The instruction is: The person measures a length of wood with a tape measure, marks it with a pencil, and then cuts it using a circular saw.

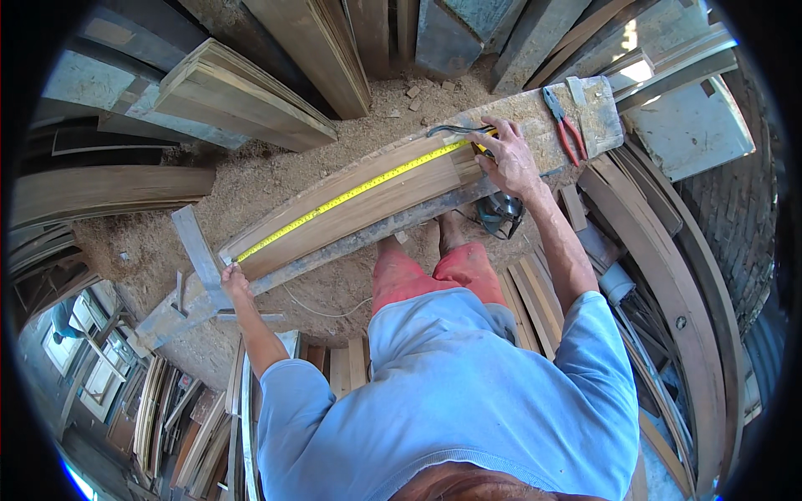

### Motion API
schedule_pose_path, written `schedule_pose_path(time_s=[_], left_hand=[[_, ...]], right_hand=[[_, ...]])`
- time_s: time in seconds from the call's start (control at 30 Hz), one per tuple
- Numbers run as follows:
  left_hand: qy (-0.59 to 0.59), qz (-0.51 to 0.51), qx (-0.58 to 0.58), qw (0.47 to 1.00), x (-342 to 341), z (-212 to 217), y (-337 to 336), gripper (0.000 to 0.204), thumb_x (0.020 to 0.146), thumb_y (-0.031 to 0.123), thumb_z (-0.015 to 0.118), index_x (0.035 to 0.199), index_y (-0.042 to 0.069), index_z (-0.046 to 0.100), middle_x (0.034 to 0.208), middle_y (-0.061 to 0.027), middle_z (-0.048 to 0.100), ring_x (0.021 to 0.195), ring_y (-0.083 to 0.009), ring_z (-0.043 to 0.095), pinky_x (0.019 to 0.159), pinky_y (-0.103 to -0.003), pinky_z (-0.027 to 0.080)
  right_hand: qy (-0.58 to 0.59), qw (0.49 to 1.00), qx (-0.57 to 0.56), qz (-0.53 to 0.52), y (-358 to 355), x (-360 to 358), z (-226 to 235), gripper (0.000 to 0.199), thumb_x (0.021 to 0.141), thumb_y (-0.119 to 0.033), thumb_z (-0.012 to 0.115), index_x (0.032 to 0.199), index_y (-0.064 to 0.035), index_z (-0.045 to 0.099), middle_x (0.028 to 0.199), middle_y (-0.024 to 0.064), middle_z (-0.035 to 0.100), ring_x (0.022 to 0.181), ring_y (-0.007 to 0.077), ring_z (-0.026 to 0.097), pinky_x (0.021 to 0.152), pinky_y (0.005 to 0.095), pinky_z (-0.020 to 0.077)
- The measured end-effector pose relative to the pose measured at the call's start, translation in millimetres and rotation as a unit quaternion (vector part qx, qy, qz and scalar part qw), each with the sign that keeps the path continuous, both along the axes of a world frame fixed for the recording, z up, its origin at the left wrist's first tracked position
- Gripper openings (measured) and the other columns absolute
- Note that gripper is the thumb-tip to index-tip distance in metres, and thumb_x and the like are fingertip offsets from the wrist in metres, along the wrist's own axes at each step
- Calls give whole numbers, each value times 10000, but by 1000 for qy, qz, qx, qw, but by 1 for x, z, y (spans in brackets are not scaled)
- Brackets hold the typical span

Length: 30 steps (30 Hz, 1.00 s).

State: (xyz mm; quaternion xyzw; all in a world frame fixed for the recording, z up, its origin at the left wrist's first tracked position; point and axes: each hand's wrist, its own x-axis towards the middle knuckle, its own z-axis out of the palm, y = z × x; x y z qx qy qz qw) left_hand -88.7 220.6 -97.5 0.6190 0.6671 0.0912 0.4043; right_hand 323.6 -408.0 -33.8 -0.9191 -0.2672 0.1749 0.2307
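Sawdust-strewn workshop floor, stacked timber all round, and a long dusty workbench (576, 104) running slantwise across the view.

On the bench lie long brown wooden planks (368, 209), with a yellow steel measuring tape (351, 194) stretched along their upper edge. The left hand (234, 280) is closed on the tape's near end, pinning it at the planks' lower-left end. The right hand (510, 159) lies flat, fingers spread, pressing the tape's far end onto the wood; whether it grips the tape case I cannot tell. Red-handled pliers (566, 127) lie just beyond the right hand, apart from it. A circular saw (499, 213) sits under the bench, below the right wrist.
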Motion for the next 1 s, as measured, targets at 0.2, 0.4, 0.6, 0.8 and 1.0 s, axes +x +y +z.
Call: schedule_pose_path(time_s=[0.2,0.4,0.6,0.8,1.0], left_hand=[[-11,-7,-10,1000,1,-3,6,96,987,183,750,992,119,679,640,75,507,515,-41,385,445,-260,279],[-6,-10,3,1000,-1,-18,25,113,994,184,742,1023,97,676,676,59,533,544,-53,413,465,-259,313],[-7,-17,20,1000,-4,-22,26,140,1007,204,728,1049,98,647,594,56,489,412,-46,371,349,-249,252],[7,-14,-15,1000,9,-6,11,110,990,165,739,1047,81,695,800,51,595,692,-63,482,608,-251,397],[47,-26,27,998,0,-14,20,119,985,154,740,1054,67,696,903,11,666,801,-103,558,724,-282,468]], right_hand=[[6,1000,-1,-7,3,2,1,518,791,-75,788,1288,-209,724,1474,165,548,1339,413,493,1123,501,460],[-2,1000,-2,-7,8,8,3,528,788,-90,797,1296,-216,722,1476,159,547,1339,404,493,1134,498,453],[-7,1000,1,-7,10,8,3,524,788,-100,801,1291,-220,722,1472,149,549,1337,399,494,1133,498,454],[-7,1000,-3,-12,7,5,-4,524,785,-101,798,1290,-220,723,1469,146,552,1337,400,494,1131,495,457],[-5,1000,1,-15,12,7,4,521,785,-107,795,1290,-218,729,1466,152,555,1338,401,494,1130,495,457]])
